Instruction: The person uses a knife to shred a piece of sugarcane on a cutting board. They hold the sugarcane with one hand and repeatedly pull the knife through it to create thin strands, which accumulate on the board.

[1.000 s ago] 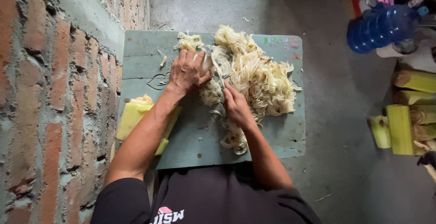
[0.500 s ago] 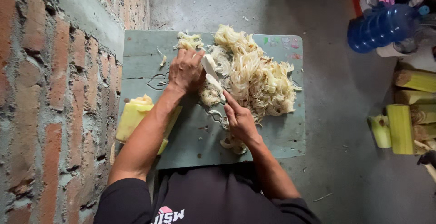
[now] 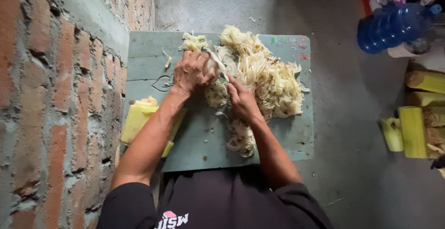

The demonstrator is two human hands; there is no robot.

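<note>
A pale stalk piece (image 3: 212, 65) lies near the far middle of the green board (image 3: 278, 141), its long axis running roughly from the person's left toward the right, with the cut end pointing at the heap of shreds. Most of it is covered by the left hand (image 3: 191, 71), which is closed down over it, fingers curled to pin it against the board. By its looks the piece is light, moist and layered: firm enough to slice but likely slippery at the cut face and easily crushed, so the safest hold is on the uncut part well back from the blade, as the left hand has it.

The right hand (image 3: 241, 100) is closed around the handle of a knife (image 3: 217, 58), whose thin blade angles up and away from the person, its edge meeting the end of the stalk just beside the left fingertips.

Right of the blade spreads a loose heap of pale shredded strands (image 3: 266, 78), soft and tangled, with a smaller clump (image 3: 241, 138) on the near side below the right wrist. A yellow-green stalk section (image 3: 139, 120) rests at the board's left edge under the left forearm. A brick wall (image 3: 55, 94) runs along the left; on the floor to the right stand more cut stalk sections (image 3: 412, 131) and a blue water bottle (image 3: 391, 25).
</note>
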